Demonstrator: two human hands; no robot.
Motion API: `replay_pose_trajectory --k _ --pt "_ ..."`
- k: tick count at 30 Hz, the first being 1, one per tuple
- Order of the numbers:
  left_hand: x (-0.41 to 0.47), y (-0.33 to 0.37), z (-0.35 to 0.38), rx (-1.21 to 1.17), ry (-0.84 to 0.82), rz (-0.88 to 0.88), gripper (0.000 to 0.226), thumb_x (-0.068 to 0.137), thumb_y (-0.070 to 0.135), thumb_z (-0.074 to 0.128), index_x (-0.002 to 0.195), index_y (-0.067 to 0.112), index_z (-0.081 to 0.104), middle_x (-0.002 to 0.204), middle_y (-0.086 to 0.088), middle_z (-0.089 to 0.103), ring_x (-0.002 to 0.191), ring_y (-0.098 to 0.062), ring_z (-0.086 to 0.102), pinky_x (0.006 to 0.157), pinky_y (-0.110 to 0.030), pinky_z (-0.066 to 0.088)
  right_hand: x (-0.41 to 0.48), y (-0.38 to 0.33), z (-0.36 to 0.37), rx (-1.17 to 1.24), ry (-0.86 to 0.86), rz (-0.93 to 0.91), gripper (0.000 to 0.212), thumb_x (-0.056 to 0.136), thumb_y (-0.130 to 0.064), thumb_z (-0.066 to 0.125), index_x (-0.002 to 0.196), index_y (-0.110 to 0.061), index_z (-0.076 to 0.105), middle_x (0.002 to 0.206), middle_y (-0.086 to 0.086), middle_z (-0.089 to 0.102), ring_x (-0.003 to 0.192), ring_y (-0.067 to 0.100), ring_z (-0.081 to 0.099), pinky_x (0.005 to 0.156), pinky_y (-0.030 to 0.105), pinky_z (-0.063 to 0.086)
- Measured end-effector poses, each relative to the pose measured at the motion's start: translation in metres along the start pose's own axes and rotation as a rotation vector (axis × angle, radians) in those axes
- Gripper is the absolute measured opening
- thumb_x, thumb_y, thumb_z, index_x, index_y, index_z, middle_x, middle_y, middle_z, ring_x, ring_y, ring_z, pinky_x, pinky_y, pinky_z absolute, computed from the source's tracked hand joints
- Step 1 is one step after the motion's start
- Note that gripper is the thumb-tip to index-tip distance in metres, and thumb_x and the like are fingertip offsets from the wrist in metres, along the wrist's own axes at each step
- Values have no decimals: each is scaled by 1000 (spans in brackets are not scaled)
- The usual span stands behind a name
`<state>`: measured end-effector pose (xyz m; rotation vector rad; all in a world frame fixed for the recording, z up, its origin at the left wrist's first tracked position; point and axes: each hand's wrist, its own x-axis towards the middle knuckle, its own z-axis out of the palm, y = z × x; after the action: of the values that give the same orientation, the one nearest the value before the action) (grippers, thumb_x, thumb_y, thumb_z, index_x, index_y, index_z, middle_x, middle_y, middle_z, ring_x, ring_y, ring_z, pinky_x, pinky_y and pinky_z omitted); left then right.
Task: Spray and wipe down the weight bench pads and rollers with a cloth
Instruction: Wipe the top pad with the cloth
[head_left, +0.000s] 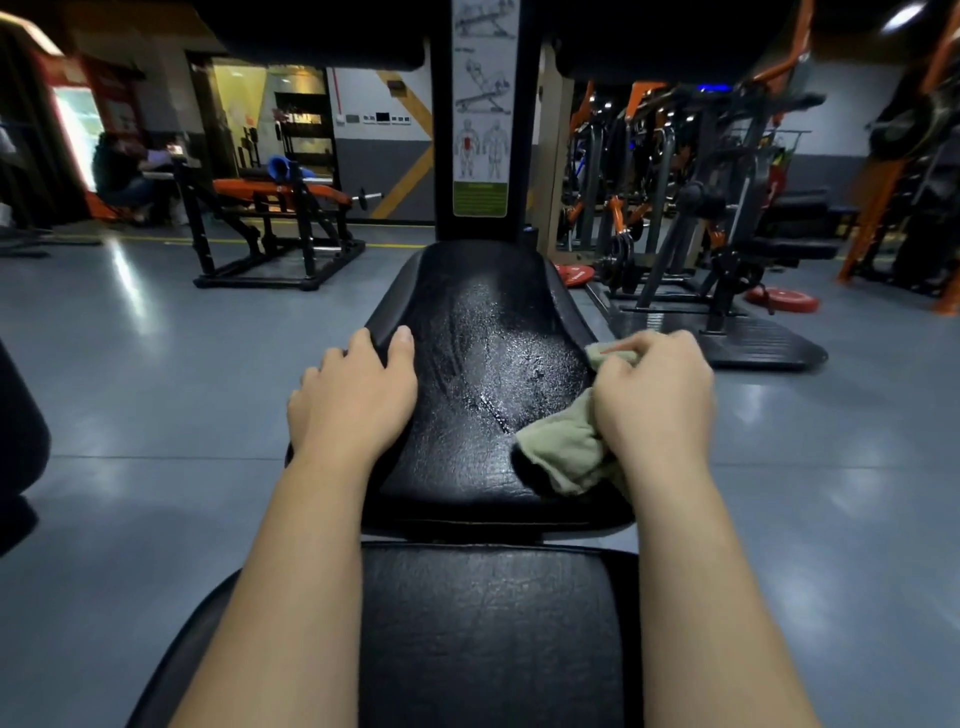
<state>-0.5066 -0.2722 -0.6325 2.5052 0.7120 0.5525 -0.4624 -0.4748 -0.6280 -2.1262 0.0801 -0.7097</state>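
Right hand (655, 395) bunches the cloth (563, 454) at the wet seat pad (483, 364); left hand (353, 395) grasps its edge. Slick film there — streaks could stay, or the bracing palm slip.

Left hand (353, 400) gripping left edge of wet black seat pad (488, 364); right hand (654, 400) clutching green cloth (563, 452) against its right edge.

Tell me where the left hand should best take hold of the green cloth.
By the loose tail of the cloth below the right hand, coming from the left across the seat pad: the right hand grips the upper part, while the tail lies free on the pad.
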Motion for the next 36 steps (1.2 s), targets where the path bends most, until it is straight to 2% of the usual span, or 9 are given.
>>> replay_pose_trajectory --k 5,9,12,15,21,25,28,31,36 --pt "-1 1 -1 11 0 -10 66 104 61 17 149 19 40 147 -17 48 135 -41 42 105 -51 35 -25 -27 19 91 -56 -180 23 93 -19 49 87 -25 70 98 -6 52 97 13 34 78 27 30" --pt "1 0 1 27 9 -4 66 104 62 17 149 20 40 145 -17 50 133 -41 45 103 -51 36 -20 -24 13 134 -36 -199 24 95 -18 49 91 -25 72 98 -6 54 97 15 41 71 23 32" --pt "1 -1 3 33 11 -4 65 104 62 17 148 20 40 144 -17 50 132 -41 45 102 -52 37 -5 -6 -1 50 86 -37 25 95 -16 48 96 -25 71 109 3 56 110 25 45 80 31 35" --pt "-1 0 4 33 15 -1 64 104 61 18 147 19 41 143 -17 51 131 -41 46 101 -51 38 4 9 -8 4 -4 100 31 93 -21 46 110 -20 72 124 13 61 119 37 47 95 37 40" --pt "0 2 3 49 26 -8 64 104 61 19 147 18 41 142 -17 51 130 -41 47 102 -52 38 -21 -18 5 -292 -70 -29 46 92 -39 52 124 -9 62 134 15 43 121 36 35 102 43 33" --pt "-1 2 3 61 24 -5 64 104 61 20 147 18 41 143 -18 51 130 -42 47 102 -51 38 -22 -27 4 -248 -241 8 54 91 -44 58 130 -7 52 147 16 29 132 40 26 112 46 27" --pt "-1 1 3 54 18 -3 64 104 61 20 148 19 41 143 -17 51 131 -41 46 102 -51 38 -17 -27 -14 -236 -570 -52 108 80 -65 70 156 -8 20 162 17 9 147 41 7 120 52 18" --pt "-1 0 2 48 17 3 64 104 61 20 149 20 39 145 -16 50 132 -40 46 101 -51 38 -12 -16 -45 -255 -882 -151 155 50 -76 83 161 -24 -11 168 3 -18 154 29 -19 124 52 5" --pt "-3 0 1 50 10 9 64 104 60 20 151 19 37 147 -16 48 133 -40 44 103 -50 37 2 4 -43 -196 -826 -179 126 61 -53 91 161 -37 16 170 -8 -1 156 18 0 126 47 16"
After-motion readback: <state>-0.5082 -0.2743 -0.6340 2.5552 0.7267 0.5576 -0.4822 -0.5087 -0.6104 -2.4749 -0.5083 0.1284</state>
